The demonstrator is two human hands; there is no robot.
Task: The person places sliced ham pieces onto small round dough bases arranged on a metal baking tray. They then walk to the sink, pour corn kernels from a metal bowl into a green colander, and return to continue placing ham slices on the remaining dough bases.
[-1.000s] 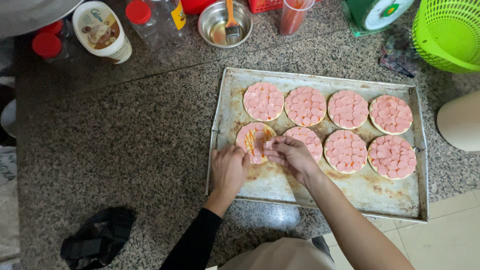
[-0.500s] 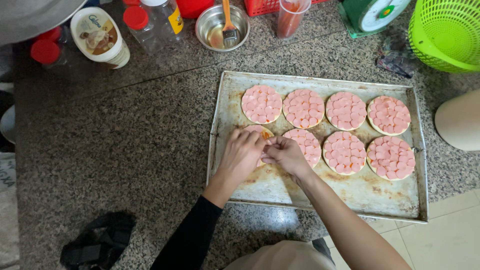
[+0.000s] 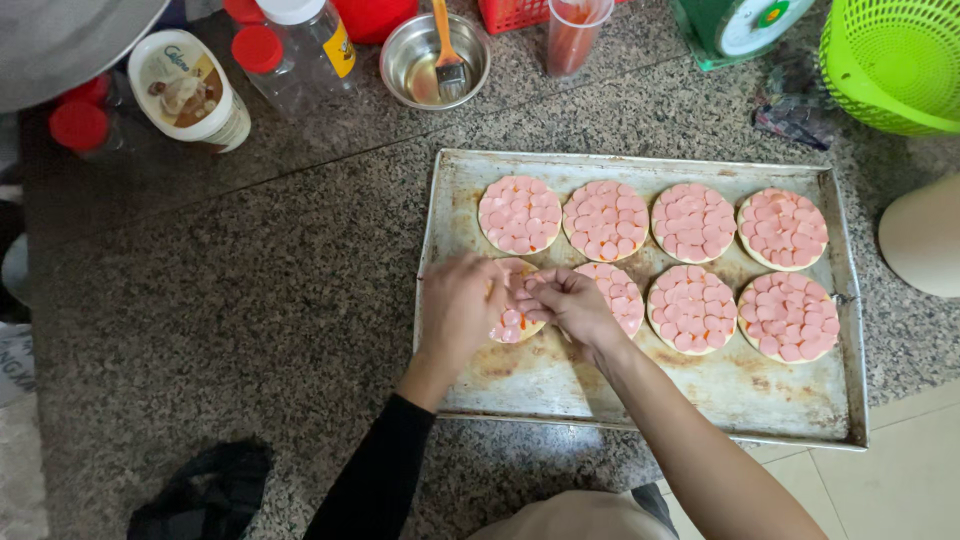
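A worn metal baking tray (image 3: 640, 395) lies on a speckled granite counter. On it sit several small round dough bases topped with pink sausage slices (image 3: 605, 220). Both hands meet over the front-left base (image 3: 520, 325), which is mostly hidden under them. My left hand (image 3: 460, 305) covers its left side, fingers curled down onto it. My right hand (image 3: 570, 305) rests on its right side, fingertips pinched on the sausage slices. Some orange sauce shows at the base's edge.
Behind the tray stand a steel bowl with an orange-handled brush (image 3: 435, 60), a clear bottle with a yellow label (image 3: 315, 40), red-lidded jars (image 3: 260, 50), a white tub (image 3: 190, 90), a cup of red sauce (image 3: 575, 30) and a green basket (image 3: 890, 60). A black bag (image 3: 205, 490) lies at front left.
My left hand has moved up from the tray's front-left edge onto the front-left base. The sauce that showed on that base is now mostly covered by hands and slices.
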